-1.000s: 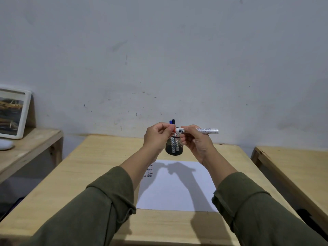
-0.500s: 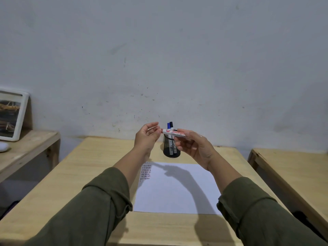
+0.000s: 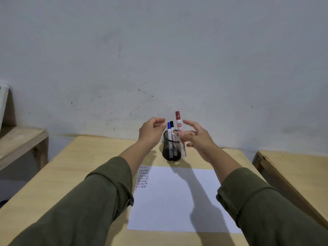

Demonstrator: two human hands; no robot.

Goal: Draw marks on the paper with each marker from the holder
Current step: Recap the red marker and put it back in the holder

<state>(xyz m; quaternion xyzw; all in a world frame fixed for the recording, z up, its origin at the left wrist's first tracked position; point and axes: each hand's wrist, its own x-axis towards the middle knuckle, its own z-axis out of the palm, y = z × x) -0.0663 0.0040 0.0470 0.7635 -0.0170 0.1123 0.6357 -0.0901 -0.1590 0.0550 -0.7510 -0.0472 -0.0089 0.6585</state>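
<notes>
A black mesh holder (image 3: 168, 150) stands at the far middle of the wooden desk (image 3: 74, 174), with a blue-capped marker (image 3: 169, 126) and a black-capped marker (image 3: 171, 124) upright in it. My right hand (image 3: 199, 139) pinches a red-capped marker (image 3: 179, 128) upright, cap on top, with its lower end at the holder's right side. Whether that end is inside the holder I cannot tell. My left hand (image 3: 150, 133) hovers just left of the holder, fingers loosely curled, holding nothing. White paper (image 3: 177, 201) lies nearer me, with rows of short marks (image 3: 142, 178) at its top left corner.
A second wooden table (image 3: 294, 176) stands to the right across a narrow gap. A lower wooden shelf (image 3: 19, 142) is at the left, with a white frame edge (image 3: 3, 102) on it. A grey wall rises right behind the desk.
The red marker went from lying level between both hands to standing upright by the holder, cap on. My left hand has let go and drawn slightly left. Both hands have dropped toward the holder.
</notes>
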